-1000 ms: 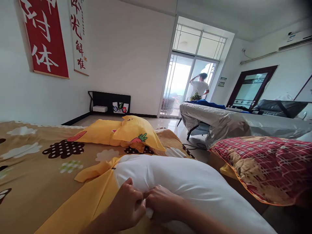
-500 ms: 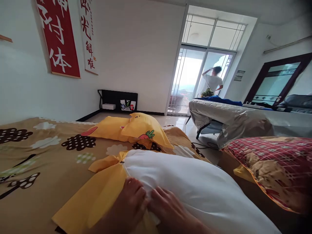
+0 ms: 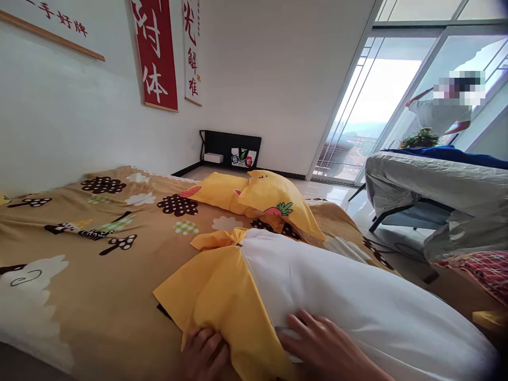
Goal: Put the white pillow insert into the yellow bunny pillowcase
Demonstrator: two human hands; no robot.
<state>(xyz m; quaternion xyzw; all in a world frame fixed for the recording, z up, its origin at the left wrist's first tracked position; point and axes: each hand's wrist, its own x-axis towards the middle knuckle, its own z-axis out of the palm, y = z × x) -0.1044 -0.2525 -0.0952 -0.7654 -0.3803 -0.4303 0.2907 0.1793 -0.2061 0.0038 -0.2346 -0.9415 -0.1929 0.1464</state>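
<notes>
A plump white pillow (image 3: 341, 286) lies on the bed, its left end inside a yellow pillowcase (image 3: 214, 280). Fabric of the case is bunched in my left hand (image 3: 204, 352), whose fingers are curled closed at the bottom of the view. My right hand (image 3: 325, 338) grips the white pillow close to the case's opening, fingers bent into its surface. Part of the thumb side is hard to make out. Beyond them, two yellow pillows (image 3: 278, 193) with a carrot print lie overlapping on the bed.
A brown patterned sheet (image 3: 130, 275) covers the bed. At right are a red plaid pillow (image 3: 486, 270) and a plastic-covered table (image 3: 448, 172). A person (image 3: 444, 114) stands by the glass doors (image 3: 381, 106). A low black shelf (image 3: 230, 143) is against the wall.
The view has swung right. My left hand has moved away from my right, pulling the pillowcase fabric left and toward me. My right hand stays on the white pillow.
</notes>
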